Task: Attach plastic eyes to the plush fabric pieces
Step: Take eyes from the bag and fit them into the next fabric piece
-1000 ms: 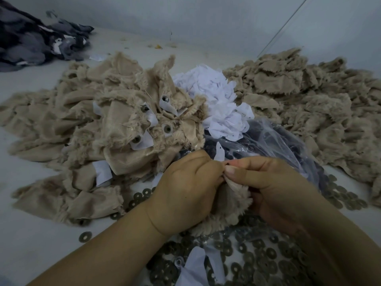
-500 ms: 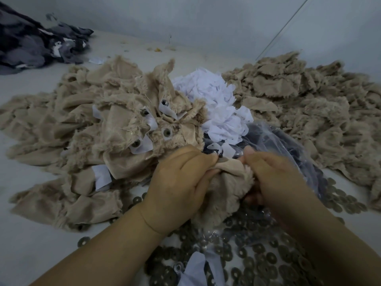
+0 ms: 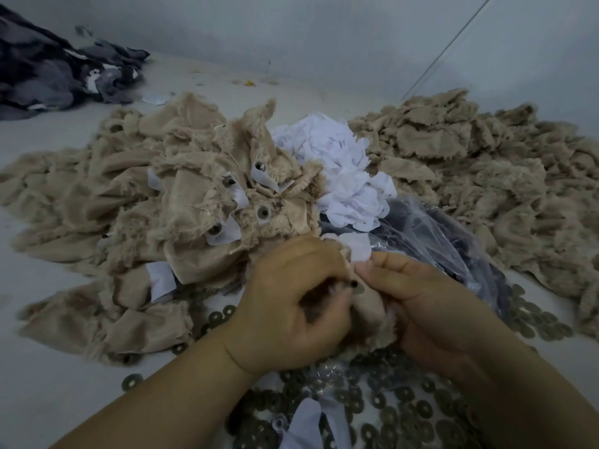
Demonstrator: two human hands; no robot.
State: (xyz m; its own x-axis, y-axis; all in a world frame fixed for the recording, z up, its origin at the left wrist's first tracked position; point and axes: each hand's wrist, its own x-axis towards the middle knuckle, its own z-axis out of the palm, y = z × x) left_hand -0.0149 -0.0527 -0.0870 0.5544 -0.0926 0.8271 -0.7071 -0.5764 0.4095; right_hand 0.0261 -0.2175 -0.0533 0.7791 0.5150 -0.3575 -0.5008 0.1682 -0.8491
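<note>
Change: plush piece [image 3: 369, 306] now turned over since half a second ago, black eye [image 3: 355, 283] showing.
Left hand [image 3: 291, 303]: grip curled on plush.
Right hand [image 3: 431, 296]: grip pinching plush beside eye.
Meaning: washer likely next.

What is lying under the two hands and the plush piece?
Dark ring washers are scattered on the table under the left hand, right hand and plush piece. What lies directly beneath stays covered.

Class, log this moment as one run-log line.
step: fitting eye | left hand: grips beige plush piece | right hand: pinches it beside black eye | washers: scattered below
</note>
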